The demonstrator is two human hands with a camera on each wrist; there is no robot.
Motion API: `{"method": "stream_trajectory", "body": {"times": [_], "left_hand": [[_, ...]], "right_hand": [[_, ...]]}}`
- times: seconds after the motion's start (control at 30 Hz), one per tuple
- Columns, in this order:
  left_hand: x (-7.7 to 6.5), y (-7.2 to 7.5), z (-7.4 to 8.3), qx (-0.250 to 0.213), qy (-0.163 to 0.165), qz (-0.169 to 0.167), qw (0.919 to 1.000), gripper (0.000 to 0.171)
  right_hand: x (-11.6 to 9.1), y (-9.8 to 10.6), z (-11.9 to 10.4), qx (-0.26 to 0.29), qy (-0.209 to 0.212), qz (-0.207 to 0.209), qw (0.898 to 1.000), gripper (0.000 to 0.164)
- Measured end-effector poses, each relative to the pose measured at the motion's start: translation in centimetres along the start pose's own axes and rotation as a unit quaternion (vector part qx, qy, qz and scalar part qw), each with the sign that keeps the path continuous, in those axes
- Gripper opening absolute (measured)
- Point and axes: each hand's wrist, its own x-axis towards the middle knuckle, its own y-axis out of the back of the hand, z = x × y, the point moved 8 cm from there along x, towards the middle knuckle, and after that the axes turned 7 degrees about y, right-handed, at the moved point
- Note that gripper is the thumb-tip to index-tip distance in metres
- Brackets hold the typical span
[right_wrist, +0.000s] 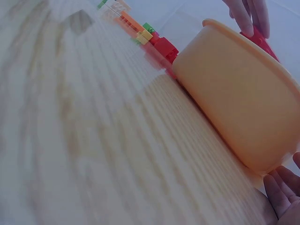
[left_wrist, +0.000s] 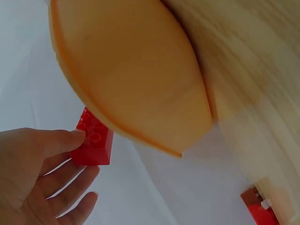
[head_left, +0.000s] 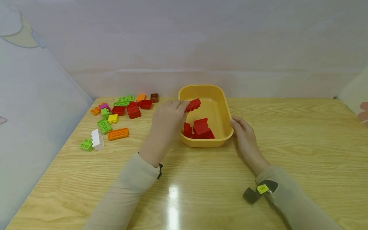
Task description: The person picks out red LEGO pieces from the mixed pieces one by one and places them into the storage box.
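Sleeves (head_left: 123, 188) end in hands (head_left: 169, 119) (head_left: 245, 137) flanking the tub (head_left: 205, 143) (left pinching a red brick (head_left: 194, 104)).

Two arms in pale sleeves (head_left: 123, 188) reach forward and converge. The left hand (head_left: 169, 119), farther forward, has its back turned upward; its thumb (left_wrist: 61, 141) is set in a pinch, the lower fingers (left_wrist: 77, 190) fanned apart. The right hand (head_left: 245, 134) angles inward, its fingers (right_wrist: 279, 192) loosely bent.

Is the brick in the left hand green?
No, the head view shows the left hand gripping a red brick.
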Motion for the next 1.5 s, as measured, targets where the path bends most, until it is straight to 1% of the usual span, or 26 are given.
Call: {"method": "stream_trajectory", "body": {"times": [0.13,0.2,0.37,0.53,0.77,0.9,1.0,1.2,1.3,1.4,1.5], "left_hand": [[-0.4,0.0,1.3,0.005,-0.020,0.023,0.9995,0.029],[-0.5,0.1,1.8,0.004,-0.025,0.030,0.9992,0.028],[-0.9,0.0,3.4,-0.007,-0.037,0.037,0.9986,0.027],[-1.3,0.1,4.6,-0.016,-0.047,0.048,0.9976,0.028],[-1.8,0.1,6.1,-0.025,-0.068,0.039,0.9966,0.029],[-2.0,0.2,6.7,-0.034,-0.074,0.043,0.9957,0.027],[-2.1,0.2,7.2,-0.030,-0.080,0.046,0.9953,0.026],[-2.5,0.1,8.0,-0.034,-0.088,0.032,0.9950,0.024],[-2.6,0.0,8.3,-0.028,-0.090,0.021,0.9953,0.024],[-2.7,-0.2,8.4,-0.023,-0.089,0.006,0.9957,0.025],[-2.8,-0.5,8.4,-0.032,-0.086,-0.013,0.9957,0.025]], "right_hand": [[0.0,0.0,0.0,0.001,0.001,-0.004,1.000,0.058],[0.0,-0.1,0.1,0.000,0.000,-0.004,1.000,0.058],[0.1,0.0,0.2,-0.003,-0.003,0.000,1.000,0.057],[0.1,0.1,0.1,-0.002,0.002,0.003,1.000,0.056],[0.0,0.1,0.1,0.002,0.004,0.004,1.000,0.055],[0.1,0.1,0.1,0.000,0.002,0.001,1.000,0.057],[0.1,0.1,0.1,-0.001,0.003,0.000,1.000,0.057],[0.1,0.1,0.0,-0.003,-0.001,0.007,1.000,0.055],[0.0,0.1,0.0,0.000,-0.004,0.009,1.000,0.055],[0.0,0.1,0.0,0.007,-0.004,0.009,1.000,0.056],[0.1,0.1,0.0,0.013,-0.003,0.011,1.000,0.055]]}}
